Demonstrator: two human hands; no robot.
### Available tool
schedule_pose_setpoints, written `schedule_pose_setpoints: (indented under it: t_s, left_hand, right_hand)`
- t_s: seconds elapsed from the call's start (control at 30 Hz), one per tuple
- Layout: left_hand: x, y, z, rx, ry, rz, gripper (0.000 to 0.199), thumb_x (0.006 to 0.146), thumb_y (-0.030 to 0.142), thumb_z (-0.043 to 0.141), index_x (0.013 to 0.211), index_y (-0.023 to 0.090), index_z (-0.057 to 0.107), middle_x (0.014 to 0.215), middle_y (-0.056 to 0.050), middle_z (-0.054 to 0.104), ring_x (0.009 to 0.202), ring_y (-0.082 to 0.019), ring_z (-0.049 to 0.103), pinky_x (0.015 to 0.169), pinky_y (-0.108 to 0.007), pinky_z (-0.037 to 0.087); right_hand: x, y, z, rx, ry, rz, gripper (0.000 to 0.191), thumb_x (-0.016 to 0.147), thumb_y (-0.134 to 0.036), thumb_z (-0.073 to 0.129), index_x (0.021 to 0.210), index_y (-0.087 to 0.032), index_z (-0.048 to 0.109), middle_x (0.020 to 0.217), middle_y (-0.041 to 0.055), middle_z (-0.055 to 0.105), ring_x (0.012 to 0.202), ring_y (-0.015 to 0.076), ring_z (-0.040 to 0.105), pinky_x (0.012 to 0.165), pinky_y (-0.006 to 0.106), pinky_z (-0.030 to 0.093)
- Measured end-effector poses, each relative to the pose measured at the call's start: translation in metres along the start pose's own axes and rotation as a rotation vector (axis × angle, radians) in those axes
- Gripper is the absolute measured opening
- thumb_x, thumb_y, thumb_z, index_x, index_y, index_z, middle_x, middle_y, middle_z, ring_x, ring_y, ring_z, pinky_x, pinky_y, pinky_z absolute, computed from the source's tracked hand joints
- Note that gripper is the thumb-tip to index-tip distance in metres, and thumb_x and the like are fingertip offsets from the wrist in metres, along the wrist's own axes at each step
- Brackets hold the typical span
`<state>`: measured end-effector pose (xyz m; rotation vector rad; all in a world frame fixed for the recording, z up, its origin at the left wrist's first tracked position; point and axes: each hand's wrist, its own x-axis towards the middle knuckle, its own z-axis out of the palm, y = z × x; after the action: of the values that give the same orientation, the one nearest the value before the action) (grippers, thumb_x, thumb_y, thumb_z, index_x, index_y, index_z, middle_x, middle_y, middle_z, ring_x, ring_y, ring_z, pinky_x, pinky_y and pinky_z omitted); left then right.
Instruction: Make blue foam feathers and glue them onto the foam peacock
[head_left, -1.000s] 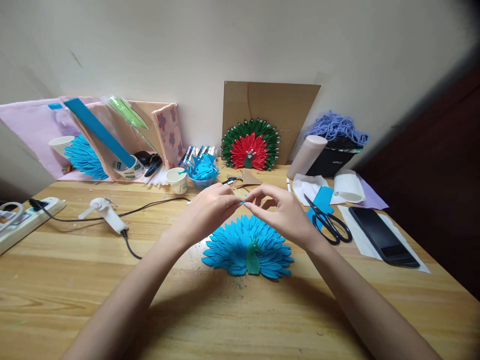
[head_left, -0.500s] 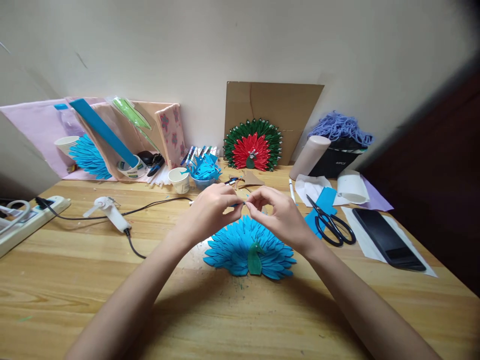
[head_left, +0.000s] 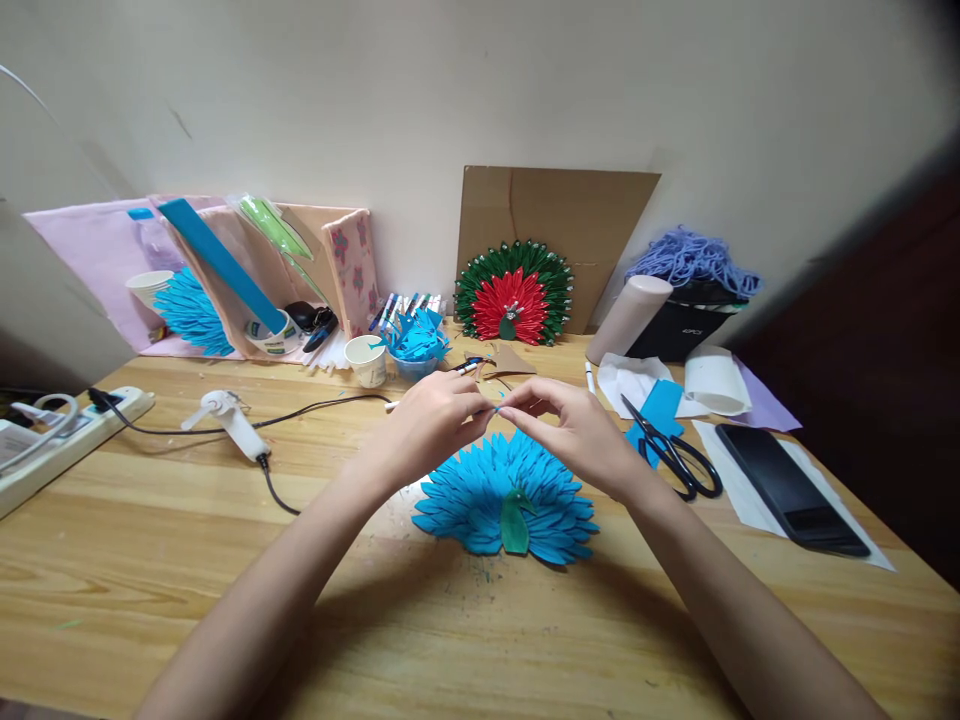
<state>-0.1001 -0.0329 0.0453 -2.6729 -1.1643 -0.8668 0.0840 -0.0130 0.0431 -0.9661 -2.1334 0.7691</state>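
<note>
A blue peacock craft (head_left: 555, 500) with a green body (head_left: 514, 522) lies on the wooden table (head_left: 480, 640). Above its upper edge, my left hand (head_left: 439, 420) and my right hand (head_left: 577, 430) meet fingertip to fingertip. Both are closed in a pinch on a tiny blue piece (head_left: 497, 407), mostly hidden between the fingers. A clear bowl of blue pieces (head_left: 416, 345) and a paper cup (head_left: 366, 360) stand behind my left hand.
Black scissors (head_left: 675, 455) rest on blue fabric at the right, beside a phone (head_left: 791, 490). A glue gun (head_left: 234, 425) with its cable and a power strip (head_left: 75, 450) lie left. A red-green peacock (head_left: 514, 295) leans on cardboard (head_left: 555, 210) behind.
The whole view has shifted slightly, so most things appear farther right. My hands remain together, and a small blue tip now shows above the pinched fingers.
</note>
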Motion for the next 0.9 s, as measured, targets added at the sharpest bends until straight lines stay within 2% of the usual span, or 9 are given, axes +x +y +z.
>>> schedule_pose_setpoints:
  t_s: [0.2, 0.37, 0.57, 0.67, 0.73, 0.9]
  left_hand:
    - [-0.001, -0.001, 0.001, 0.04, -0.049, -0.006, 0.022, 0.085, 0.019, 0.044, 0.078, 0.014, 0.064, 0.07, -0.005, 0.059, 0.068, -0.014, 0.052, 0.062, -0.027, 0.04]
    - [-0.001, -0.001, 0.001, 0.007, -0.018, -0.023, 0.02, 0.082, 0.02, 0.047, 0.075, 0.014, 0.065, 0.07, -0.005, 0.059, 0.066, -0.014, 0.051, 0.062, -0.026, 0.04]
    - [-0.009, -0.007, -0.006, -0.074, -0.025, -0.088, 0.016, 0.078, 0.016, 0.051, 0.075, 0.015, 0.066, 0.069, -0.004, 0.06, 0.068, -0.014, 0.053, 0.063, -0.026, 0.042]
    - [-0.02, -0.013, -0.016, -0.125, -0.015, -0.183, 0.016, 0.078, 0.016, 0.051, 0.079, 0.016, 0.067, 0.073, -0.005, 0.062, 0.071, -0.014, 0.054, 0.065, -0.026, 0.043]
    - [-0.028, -0.015, -0.023, -0.2, 0.007, -0.292, 0.017, 0.079, 0.019, 0.05, 0.081, 0.016, 0.067, 0.077, -0.005, 0.064, 0.073, -0.014, 0.056, 0.068, -0.026, 0.043]
    - [-0.049, -0.004, -0.026, -0.618, -0.013, -0.663, 0.022, 0.078, 0.033, 0.055, 0.081, 0.016, 0.067, 0.083, -0.005, 0.067, 0.078, -0.016, 0.06, 0.07, -0.026, 0.045]
  right_hand:
    - [-0.002, -0.003, -0.001, -0.081, 0.039, -0.024, 0.012, 0.081, -0.026, 0.054, 0.078, -0.017, 0.062, 0.074, 0.0023, 0.064, 0.068, 0.0137, 0.058, 0.061, 0.025, 0.044]
    - [-0.003, -0.003, 0.004, -0.174, 0.079, -0.113, 0.01, 0.079, -0.02, 0.052, 0.073, -0.016, 0.059, 0.069, 0.0015, 0.059, 0.062, 0.0122, 0.052, 0.058, 0.025, 0.041]
    - [-0.002, -0.004, 0.007, -0.159, 0.103, -0.146, 0.008, 0.076, -0.016, 0.052, 0.071, -0.017, 0.058, 0.067, 0.0007, 0.057, 0.062, 0.0116, 0.05, 0.059, 0.024, 0.04]
    - [-0.002, -0.005, 0.008, -0.135, 0.099, -0.139, 0.007, 0.075, -0.016, 0.053, 0.07, -0.017, 0.057, 0.065, 0.0002, 0.056, 0.061, 0.0114, 0.05, 0.058, 0.024, 0.04]
    - [-0.003, -0.006, 0.01, -0.128, 0.107, -0.137, 0.008, 0.076, -0.017, 0.053, 0.07, -0.017, 0.057, 0.065, 0.0002, 0.056, 0.061, 0.0115, 0.05, 0.057, 0.024, 0.04]
    - [-0.006, -0.01, 0.025, -0.1, 0.086, -0.172, 0.01, 0.08, -0.019, 0.052, 0.074, -0.017, 0.059, 0.067, 0.0014, 0.058, 0.064, 0.013, 0.052, 0.059, 0.025, 0.041]
